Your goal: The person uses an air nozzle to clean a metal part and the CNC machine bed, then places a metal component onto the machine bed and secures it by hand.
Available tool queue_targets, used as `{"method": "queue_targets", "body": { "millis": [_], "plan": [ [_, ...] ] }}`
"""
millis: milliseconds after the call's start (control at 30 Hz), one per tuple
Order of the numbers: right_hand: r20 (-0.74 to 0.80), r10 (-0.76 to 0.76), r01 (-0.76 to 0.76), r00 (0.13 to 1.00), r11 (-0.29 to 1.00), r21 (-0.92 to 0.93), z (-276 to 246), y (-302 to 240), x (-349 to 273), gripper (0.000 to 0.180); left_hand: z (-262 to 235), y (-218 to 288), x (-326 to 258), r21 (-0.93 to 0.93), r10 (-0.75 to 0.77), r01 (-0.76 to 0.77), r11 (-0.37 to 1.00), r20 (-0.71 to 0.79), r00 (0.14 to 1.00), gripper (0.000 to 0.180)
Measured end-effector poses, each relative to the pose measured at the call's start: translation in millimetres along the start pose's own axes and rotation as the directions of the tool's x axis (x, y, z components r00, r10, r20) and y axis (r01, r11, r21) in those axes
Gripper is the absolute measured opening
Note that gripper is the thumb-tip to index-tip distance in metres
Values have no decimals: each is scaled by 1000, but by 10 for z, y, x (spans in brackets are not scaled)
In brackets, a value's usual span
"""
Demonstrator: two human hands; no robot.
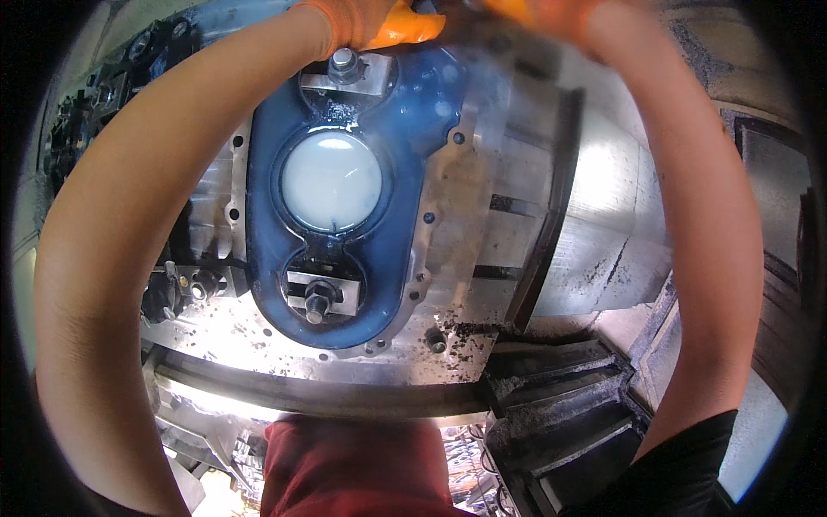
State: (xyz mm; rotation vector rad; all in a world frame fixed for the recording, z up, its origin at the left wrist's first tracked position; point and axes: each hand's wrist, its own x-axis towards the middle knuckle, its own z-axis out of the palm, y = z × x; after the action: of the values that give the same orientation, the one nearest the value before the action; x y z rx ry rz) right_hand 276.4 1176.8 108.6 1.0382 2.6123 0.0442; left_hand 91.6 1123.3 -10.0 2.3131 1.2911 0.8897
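Observation:
A metal housing (pixel 414 250) lies in front of me, its recess filled with bluish, cloudy liquid (pixel 267 215). A round opening (pixel 332 183) in its middle holds milky white liquid. Above and below that opening, a far clamp plate (pixel 376 76) and a near clamp plate (pixel 346 295) press down under nuts on threaded studs. My left hand (pixel 375 24), in an orange glove, is at the far end beside the far clamp, partly cut off by the top edge. My right hand (pixel 547 13), also orange-gloved, is smeared by motion to its right. What either hand holds is hidden.
The housing sits on a metal fixture plate (pixel 233 332) sprinkled with dark chips. Dark fixture parts (pixel 95 112) stand at the left. A bolt (pixel 438 341) rises at the near right corner. Black ribbed covers (pixel 560 405) and a shiny sheet-metal panel (pixel 594 224) lie to the right.

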Motion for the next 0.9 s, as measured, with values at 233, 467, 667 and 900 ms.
{"method": "queue_targets", "body": {
  "millis": [233, 467, 667, 900],
  "plan": [
    [-16, -77, 77, 997, 997, -8, -8, -35, -27, 49, -30, 33, -2, -15, -212, 214, 977, 97, 972, 51],
    [-157, -109, 110, 982, 994, -3, -79, -72, -81, 52, -58, 62, -12, -5, -259, 261, 965, 111, 959, 46],
    [28, -30, 33, 999, 994, -108, -141, -39, 19, 48, -43, 43, -21, 9, -224, 224, 975, 82, 971, 45],
    [-9, 144, -144, 990, 989, -40, -91, -130, -57, 49, -36, 45, -11, -28, -266, 270, 962, 107, 958, 44]
  ]
}}
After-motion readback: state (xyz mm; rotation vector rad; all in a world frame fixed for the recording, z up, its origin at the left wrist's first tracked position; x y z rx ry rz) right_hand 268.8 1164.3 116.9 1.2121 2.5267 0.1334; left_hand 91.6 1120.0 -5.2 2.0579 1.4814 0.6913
